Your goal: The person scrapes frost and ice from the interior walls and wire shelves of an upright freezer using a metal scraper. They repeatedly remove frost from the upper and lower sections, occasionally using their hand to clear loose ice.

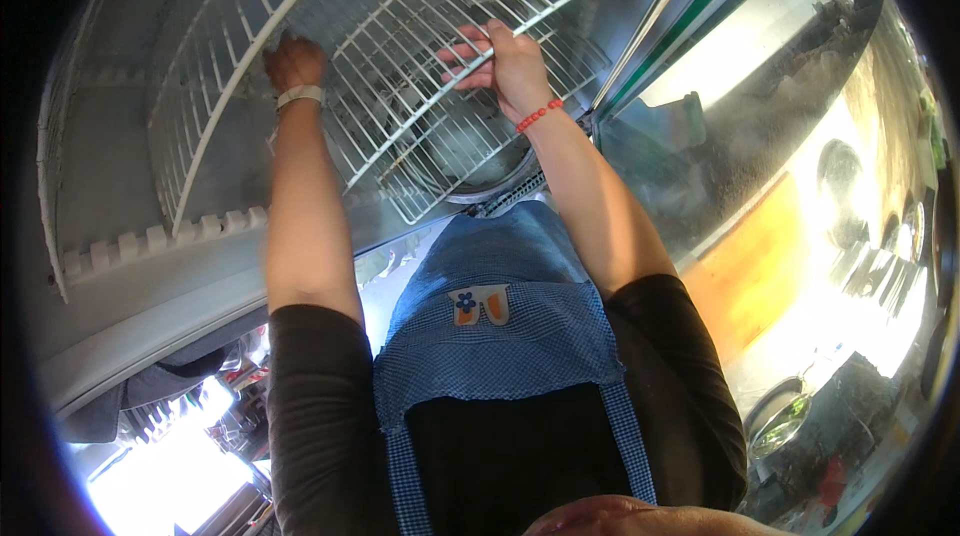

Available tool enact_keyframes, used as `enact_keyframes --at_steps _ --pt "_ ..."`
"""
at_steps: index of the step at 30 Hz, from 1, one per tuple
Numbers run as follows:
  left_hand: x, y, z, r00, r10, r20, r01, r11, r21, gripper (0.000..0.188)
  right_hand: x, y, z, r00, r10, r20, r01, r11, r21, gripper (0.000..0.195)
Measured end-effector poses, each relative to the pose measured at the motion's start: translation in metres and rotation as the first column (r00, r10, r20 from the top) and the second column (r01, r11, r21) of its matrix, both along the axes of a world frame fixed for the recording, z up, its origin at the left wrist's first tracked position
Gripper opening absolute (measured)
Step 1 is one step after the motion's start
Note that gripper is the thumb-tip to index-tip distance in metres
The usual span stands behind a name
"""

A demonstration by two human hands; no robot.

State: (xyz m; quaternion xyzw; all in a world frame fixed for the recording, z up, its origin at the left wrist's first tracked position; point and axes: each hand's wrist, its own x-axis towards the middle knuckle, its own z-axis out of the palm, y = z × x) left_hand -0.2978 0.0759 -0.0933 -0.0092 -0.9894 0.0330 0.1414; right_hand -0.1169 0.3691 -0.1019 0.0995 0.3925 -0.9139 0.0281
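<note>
My right hand point(517, 63), with a red bead bracelet at the wrist, grips the front rail of a white wire shelf point(420, 112). The thumb lies over the rail and the fingers reach underneath. My left hand point(295, 63), wearing a pale wristband, reaches deep inside the refrigerator cabinet. It is between that shelf and another white wire shelf point(225, 97) on the left. Its fingers are blurred and partly hidden, so what they touch cannot be told.
A lower wire rack point(442, 187) sits beneath the gripped shelf, with a round container point(480, 153) seen through the wires. White notched supports point(161, 236) line the cabinet's left side. At right are a glass door with a green edge point(675, 48), an orange-brown board point(750, 273) and a metal bowl point(780, 420).
</note>
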Motion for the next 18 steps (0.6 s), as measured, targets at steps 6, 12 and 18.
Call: enact_keyframes --at_steps 6,12,18 --pt "0.141 0.149 0.025 0.892 -0.451 0.015 0.429 0.858 0.283 0.05 -0.032 -0.003 -0.019 0.996 -0.084 -0.019 0.085 0.995 0.061 0.047" --pt "0.195 0.142 0.02 0.802 -0.588 -0.103 0.597 0.796 0.098 0.066 -0.021 0.007 -0.013 0.997 0.077 0.0 -0.076 0.982 0.176 0.049" --pt "0.231 0.124 0.016 0.803 -0.592 -0.067 0.594 0.79 0.15 0.075 -0.022 0.006 -0.013 1.0 0.025 -0.014 -0.021 0.972 0.235 0.055"
